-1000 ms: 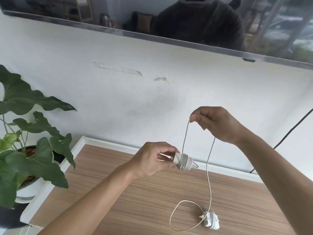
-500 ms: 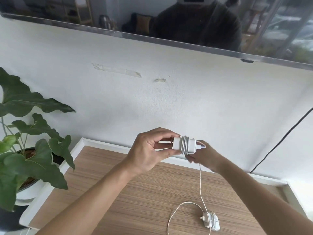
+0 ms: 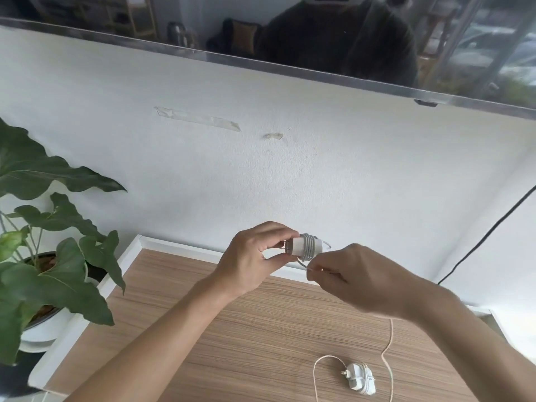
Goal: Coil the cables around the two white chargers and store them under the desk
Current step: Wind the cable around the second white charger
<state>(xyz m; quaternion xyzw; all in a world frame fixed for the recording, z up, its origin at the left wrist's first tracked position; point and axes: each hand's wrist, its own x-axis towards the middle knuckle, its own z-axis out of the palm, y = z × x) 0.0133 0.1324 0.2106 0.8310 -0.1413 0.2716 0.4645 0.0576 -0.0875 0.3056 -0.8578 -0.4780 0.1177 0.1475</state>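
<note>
Clearly, with my left hand (image 3: 252, 258) pinching the small white cable-wrapped charger (image 3: 304, 247) and my right hand (image 3: 352, 278) pinching its thin white cable (image 3: 387, 348), I judge slack could loosen the coils.

**One head camera, looking forward and down**

A single wide-angle view from the person's head faces a white wall (image 3: 290, 175), close above the desk (image 3: 261, 329). Both forearms reach in from the bottom edge (nearest the lens). A plant (image 3: 52, 271) borders the left side.
</note>
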